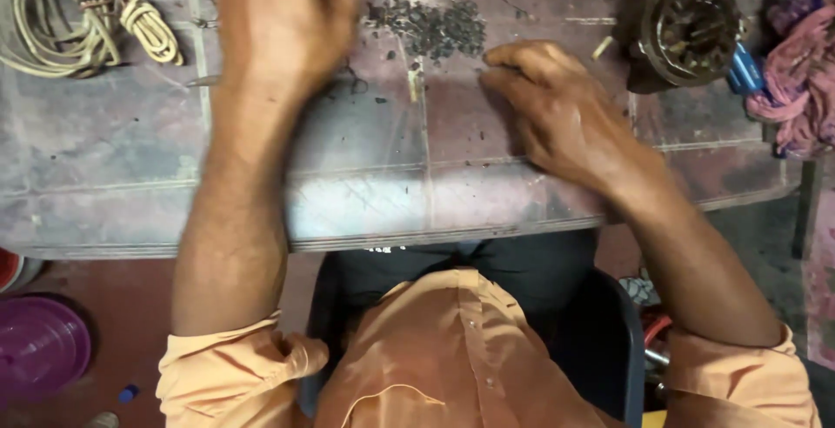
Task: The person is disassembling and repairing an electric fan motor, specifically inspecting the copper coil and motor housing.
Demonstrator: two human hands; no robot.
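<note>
Grit pile [435, 28]: dark loose bits on the scratched surface [365, 193], far side from the person, lying between the two hands.
Right hand [557, 110]: nearer of the two; rests palm-down on the surface, fingers [509, 56] curled close together with tips at the pile's right edge. Whether they pinch anything cannot be told.
Left hand [287, 15]: blurred, raised left of the pile; grip and contents cannot be told.
Small stick [414, 86]: pale, long axis running away from the person, just below the pile.
Motor part [687, 32]: round, rusty, well right of the right hand.
</note>
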